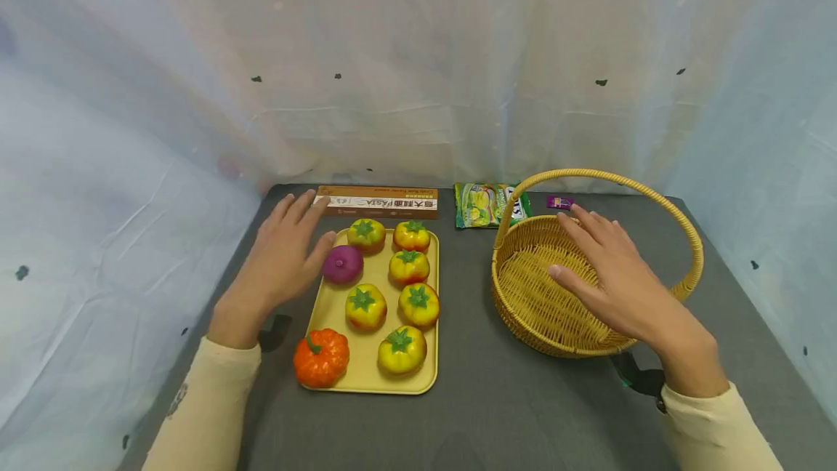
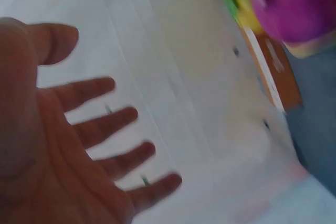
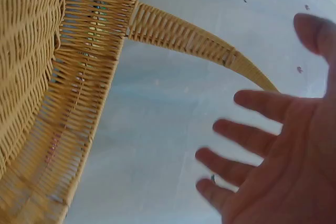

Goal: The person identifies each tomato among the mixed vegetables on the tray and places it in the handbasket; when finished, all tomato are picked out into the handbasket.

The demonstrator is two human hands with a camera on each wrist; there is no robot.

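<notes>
My left hand (image 1: 277, 260) hovers with spread fingers at the left side of a yellow tray (image 1: 340, 381). Nearest to it lies a purple onion (image 1: 343, 264); several yellow-red fruits (image 1: 366, 307) with green star-shaped tops share the tray, as does a small orange pumpkin (image 1: 321, 358) in its near left corner. My right hand (image 1: 621, 282) is held over the right part of a wicker basket (image 1: 546, 289), fingers extended and nothing in them. The basket's tall arched handle (image 3: 181, 35) shows beyond the fingers in the right wrist view. In the left wrist view the palm (image 2: 68, 166) holds nothing.
A pasta box (image 1: 379, 202) lies along the back of the grey table (image 1: 458, 355). Right of it are a green and yellow snack bag (image 1: 484, 206) and a small purple packet (image 1: 559, 202). Whitish sheets (image 1: 418, 57) hang behind and on both sides.
</notes>
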